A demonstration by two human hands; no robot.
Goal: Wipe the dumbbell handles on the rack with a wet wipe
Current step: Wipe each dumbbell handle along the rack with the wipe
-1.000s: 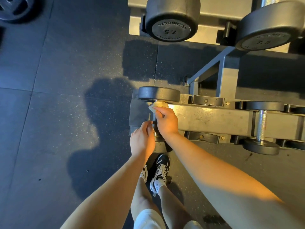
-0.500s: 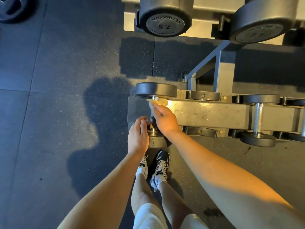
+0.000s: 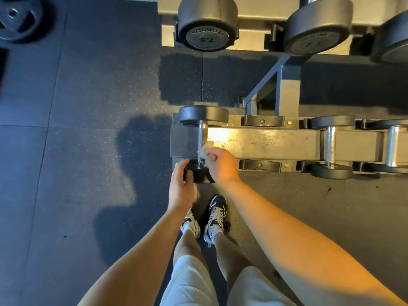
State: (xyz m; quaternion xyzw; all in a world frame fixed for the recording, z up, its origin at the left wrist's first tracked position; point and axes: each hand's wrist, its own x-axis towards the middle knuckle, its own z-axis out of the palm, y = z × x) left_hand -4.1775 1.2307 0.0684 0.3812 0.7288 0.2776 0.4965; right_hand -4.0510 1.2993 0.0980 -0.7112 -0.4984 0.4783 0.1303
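**Head view: wiping the end dumbbell on the lower rail of the rack**

Head camera, looking down. The dumbbell [image 3: 202, 120] lies across the left end of the rack [image 3: 276, 142], on its lower rail. Its near head [image 3: 199, 175] is largely covered by both hands, and only a dark wedge shows between them. The far head [image 3: 203, 114] is in full view.

The right hand [image 3: 221, 165] pinches the wet wipe [image 3: 204, 151] between curled fingers and thumb. The wipe is pressed against the lower part of the chrome handle [image 3: 202, 134], and much of it is hidden behind the fingers. The left hand [image 3: 181, 184] curls its thumb and fingers round the left side of the near head. The hand's lower edge is blurred.

On the upper rail, the left dumbbell [image 3: 207, 25] reads "7.5" and "TECHNOGYM", both upside down. Its neighbour [image 3: 318, 29] shows a fainter "7.5", and its brand text is too blurred to read. Along the lower rail to the right lies a second small dumbbell [image 3: 330, 144]. A third [image 3: 394, 144] is cut off by the frame edge. A weight plate [image 3: 19, 16] is cropped at the top left corner.
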